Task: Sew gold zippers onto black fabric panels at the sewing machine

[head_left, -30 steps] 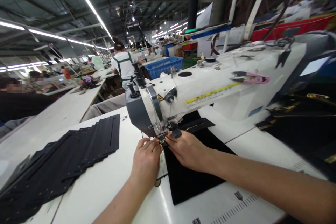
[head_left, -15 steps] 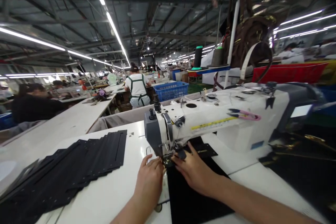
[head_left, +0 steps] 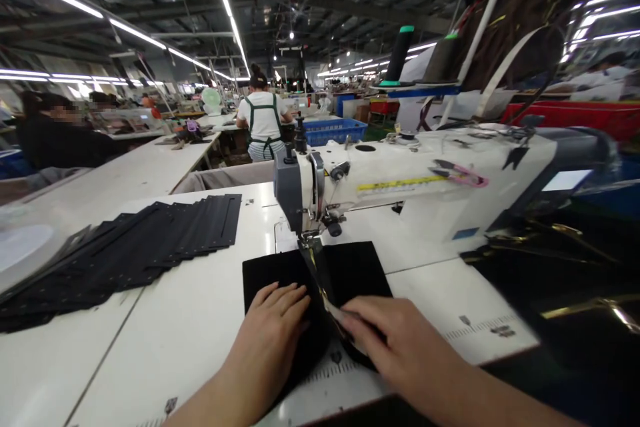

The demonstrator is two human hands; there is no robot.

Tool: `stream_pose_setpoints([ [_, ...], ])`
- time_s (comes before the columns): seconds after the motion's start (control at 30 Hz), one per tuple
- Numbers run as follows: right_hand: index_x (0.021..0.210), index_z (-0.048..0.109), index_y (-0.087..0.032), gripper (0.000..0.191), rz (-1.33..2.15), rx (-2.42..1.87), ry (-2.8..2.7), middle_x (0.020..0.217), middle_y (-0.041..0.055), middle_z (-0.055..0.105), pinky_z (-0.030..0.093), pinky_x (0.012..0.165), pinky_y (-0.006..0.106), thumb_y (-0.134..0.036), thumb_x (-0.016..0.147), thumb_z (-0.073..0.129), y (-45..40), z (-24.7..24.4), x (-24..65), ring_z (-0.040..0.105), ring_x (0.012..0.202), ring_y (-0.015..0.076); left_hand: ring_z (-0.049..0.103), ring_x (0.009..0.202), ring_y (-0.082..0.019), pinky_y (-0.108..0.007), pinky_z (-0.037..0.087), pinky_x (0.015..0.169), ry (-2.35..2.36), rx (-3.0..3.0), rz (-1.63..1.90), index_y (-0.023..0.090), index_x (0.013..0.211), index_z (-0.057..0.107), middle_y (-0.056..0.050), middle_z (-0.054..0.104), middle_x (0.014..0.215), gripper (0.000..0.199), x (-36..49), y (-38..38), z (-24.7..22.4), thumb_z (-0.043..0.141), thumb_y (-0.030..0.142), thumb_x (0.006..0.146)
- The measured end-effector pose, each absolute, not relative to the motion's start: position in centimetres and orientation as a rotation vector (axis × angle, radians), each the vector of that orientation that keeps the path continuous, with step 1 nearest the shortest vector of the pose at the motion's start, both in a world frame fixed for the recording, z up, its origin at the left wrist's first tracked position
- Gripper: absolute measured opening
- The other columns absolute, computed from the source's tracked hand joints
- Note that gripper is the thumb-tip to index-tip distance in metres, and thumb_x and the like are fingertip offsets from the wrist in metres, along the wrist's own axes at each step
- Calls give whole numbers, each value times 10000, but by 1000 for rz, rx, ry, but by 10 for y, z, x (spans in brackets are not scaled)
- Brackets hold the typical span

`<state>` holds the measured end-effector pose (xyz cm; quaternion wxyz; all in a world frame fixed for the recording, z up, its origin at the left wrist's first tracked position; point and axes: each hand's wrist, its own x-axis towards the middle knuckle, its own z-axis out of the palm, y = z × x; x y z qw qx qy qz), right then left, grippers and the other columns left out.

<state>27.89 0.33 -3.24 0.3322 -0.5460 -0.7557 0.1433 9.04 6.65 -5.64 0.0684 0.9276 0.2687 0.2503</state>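
Observation:
A black fabric piece lies flat on the white sewing table, its far part by the needle area of the sewing machine. Down its middle, from the presser foot toward me, runs a narrow black strip with a gold line, zipper-like in look. My left hand rests on the left half of the fabric, fingers stretched out and holding nothing. On the other side, my right hand is closed at the near end of the strip, fingertips pinched together. Its fingers partly hide what lies between them.
Overlapping black panels are fanned across the table at left. Pink-handled thread snips rest on the machine arm. Dark material with gold lines hangs or lies at right. Thread cones stand behind; a person works farther off.
Both hands have moved from the needle toward me and lower. The black fabric now lies spread in front of the presser foot. The view has tilted down slightly.

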Motion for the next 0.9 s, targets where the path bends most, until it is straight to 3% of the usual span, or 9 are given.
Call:
stream_pose_setpoints([
  [0.13, 678, 569, -180, 265, 547, -1467, -1824, 594, -22, 556, 385, 524, 217, -285, 873, 425, 30, 1, 298, 527, 574, 126, 600, 805, -168, -303, 477, 728, 721, 2531, 899, 204, 920, 606, -23, 663, 864, 210, 109, 66, -44, 479, 80, 807],
  [0.3, 643, 524, -191, 296, 451, -1427, -2001, 544, -28, 509, 327, 498, 232, -295, 885, 391, 37, 14, 305, 473, 507, 116, 556, 898, -190, -342, 434, 798, 792, 2516, 1161, 199, 935, 568, -43, 617, 945, 171, 120, 81, -29, 575, 124, 781],
  [0.43, 639, 503, -196, 289, 352, -1394, -2113, 562, -14, 536, 317, 484, 239, -263, 891, 377, 39, 20, 303, 490, 510, 122, 578, 823, -163, -315, 422, 761, 666, 2624, 1106, 198, 859, 568, -12, 638, 861, 99, 124, 93, -27, 606, 152, 780],
  [0.57, 643, 511, -199, 274, 85, -1363, -2156, 580, 3, 563, 346, 496, 252, -227, 892, 399, 38, 24, 302, 521, 521, 136, 598, 732, -132, -290, 416, 699, 554, 2747, 1152, 185, 832, 580, -7, 656, 806, 61, 126, 98, -24, 524, 162, 840],
  [0.73, 745, 547, -208, 224, -602, -1018, -2023, 634, 50, 592, 389, 488, 286, -150, 884, 381, 16, -17, 257, 534, 534, 168, 601, 630, -127, -275, 433, 639, 584, 2776, 1249, 177, 762, 588, -2, 657, 700, 128, 127, 105, -13, 491, 159, 844],
  [0.83, 641, 515, -201, 217, -495, -933, -2215, 513, 21, 523, 400, 440, 276, -220, 847, 451, 15, -56, 212, 490, 459, 158, 604, 625, -129, -262, 451, 631, 620, 2796, 1267, 190, 804, 610, 0, 670, 717, 98, 125, 109, -7, 517, 179, 833],
  [0.9, 657, 546, -162, 184, -391, -993, -2334, 607, 58, 580, 457, 507, 291, -299, 778, 562, 23, -73, 192, 546, 556, 184, 600, 619, -129, -256, 453, 619, 605, 2834, 1242, 196, 823, 616, 0, 673, 720, 108, 123, 109, -4, 510, 182, 838],
])
